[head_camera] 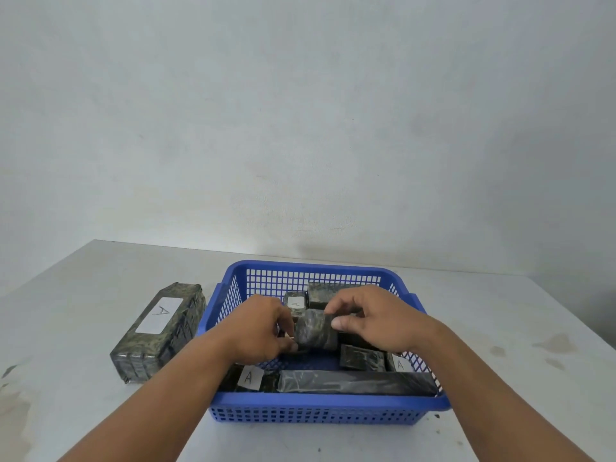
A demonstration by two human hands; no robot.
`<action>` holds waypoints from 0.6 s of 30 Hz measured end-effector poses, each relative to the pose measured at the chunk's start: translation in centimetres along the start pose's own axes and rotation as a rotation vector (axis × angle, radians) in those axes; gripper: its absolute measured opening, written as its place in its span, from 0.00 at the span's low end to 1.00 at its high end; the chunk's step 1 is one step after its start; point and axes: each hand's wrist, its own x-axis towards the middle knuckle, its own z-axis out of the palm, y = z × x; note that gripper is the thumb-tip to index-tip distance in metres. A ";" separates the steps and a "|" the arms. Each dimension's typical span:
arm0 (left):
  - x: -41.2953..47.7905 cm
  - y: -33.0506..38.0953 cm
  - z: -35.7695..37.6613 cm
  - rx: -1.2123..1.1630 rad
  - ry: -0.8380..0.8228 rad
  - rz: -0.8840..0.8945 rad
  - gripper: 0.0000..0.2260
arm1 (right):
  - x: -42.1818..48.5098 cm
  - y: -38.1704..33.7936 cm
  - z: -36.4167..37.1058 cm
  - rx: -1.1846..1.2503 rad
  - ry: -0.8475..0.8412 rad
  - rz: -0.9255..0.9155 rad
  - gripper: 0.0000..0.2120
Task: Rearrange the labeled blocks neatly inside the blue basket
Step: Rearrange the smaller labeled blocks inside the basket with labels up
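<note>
— Pale grey wall, white table (100,295); what's going on in the blue plastic mesh basket (313,403)?

— Both hands are inside it. The left hand (258,328) and right hand (373,320) are closed, one on each end, around a dark camouflage-wrapped block (315,330) held above the others.

— So mid-rearranging?

— I'd say so. Several wrapped blocks lie loosely, one labelled A at the near-left corner (249,378), a long one along the near wall (356,383). A large block labelled A (160,331) sits outside, left of the basket.

— Next?

— Probably setting the held block squarely beside its neighbours.

Both forearms bare, no sleeves in view; left hand (258,330), right hand (373,320) ungloved.
</note>
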 end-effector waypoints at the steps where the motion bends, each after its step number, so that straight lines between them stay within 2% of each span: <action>1: -0.1 0.0 -0.1 0.008 -0.004 0.006 0.08 | -0.1 0.0 0.0 0.025 0.012 0.003 0.07; 5: -0.4 0.2 -0.4 -0.067 0.074 0.043 0.15 | -0.5 0.1 0.0 0.096 0.079 0.023 0.06; 8: -0.8 0.9 -0.8 -0.378 0.122 0.080 0.20 | -0.7 0.0 -0.1 0.137 0.131 0.029 0.05; 11: -0.9 2.0 -1.2 -0.658 0.100 0.082 0.20 | -0.7 -0.5 0.2 0.203 0.186 -0.021 0.04; 18: -0.2 3.6 -1.9 -0.734 -0.021 0.048 0.16 | -0.8 -0.6 0.5 0.544 0.300 -0.085 0.09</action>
